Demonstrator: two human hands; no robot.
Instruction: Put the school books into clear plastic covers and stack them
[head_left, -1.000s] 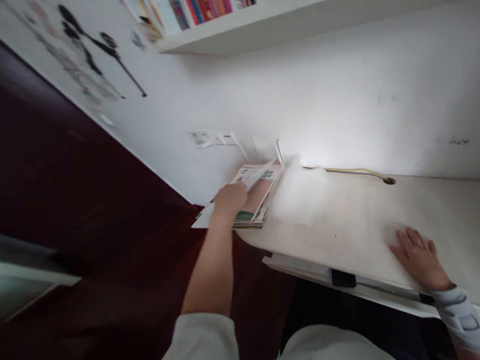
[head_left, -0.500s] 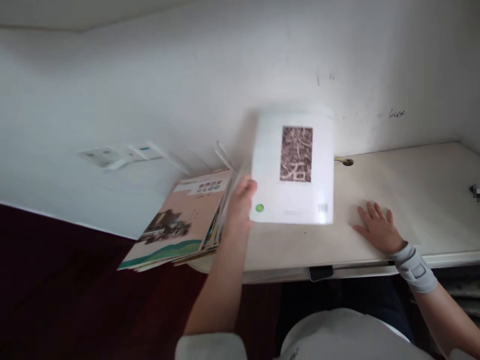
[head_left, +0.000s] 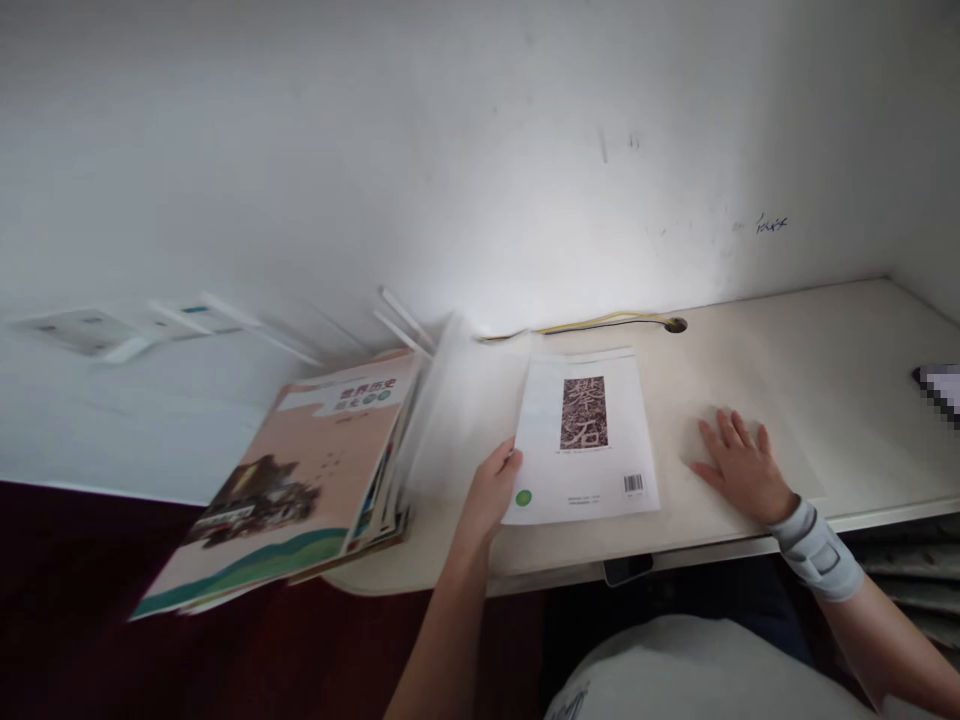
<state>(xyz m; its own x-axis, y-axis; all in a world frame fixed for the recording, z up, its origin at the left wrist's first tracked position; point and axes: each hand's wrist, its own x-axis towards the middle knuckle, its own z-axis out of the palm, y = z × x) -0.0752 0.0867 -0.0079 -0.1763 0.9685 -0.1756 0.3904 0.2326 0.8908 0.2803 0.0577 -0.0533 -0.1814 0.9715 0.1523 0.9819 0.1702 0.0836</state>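
My left hand (head_left: 493,487) grips the left edge of a white book (head_left: 540,425), thumb on top and the other fingers hidden beneath. The book's cover shows a dark square with pale characters, a green round mark and a barcode. It is low over the white desk (head_left: 720,372); I cannot tell whether it lies flat on it. My right hand (head_left: 746,465), with a grey wrist brace (head_left: 817,550), rests palm down on the desk with fingers spread. To the left is a stack of books, topped by a pink book (head_left: 315,440).
A cable hole (head_left: 676,325) with a yellow cable (head_left: 600,320) sits by the wall (head_left: 450,170). Wall sockets (head_left: 90,330) are at the left. A dark-edged object (head_left: 941,390) is at the far right, and a dark phone-like object (head_left: 628,569) shows under the front edge.
My left hand has lowered the white book from in front of the wall toward the desk. My right hand stays on the desk. The whole view has shifted somewhat.
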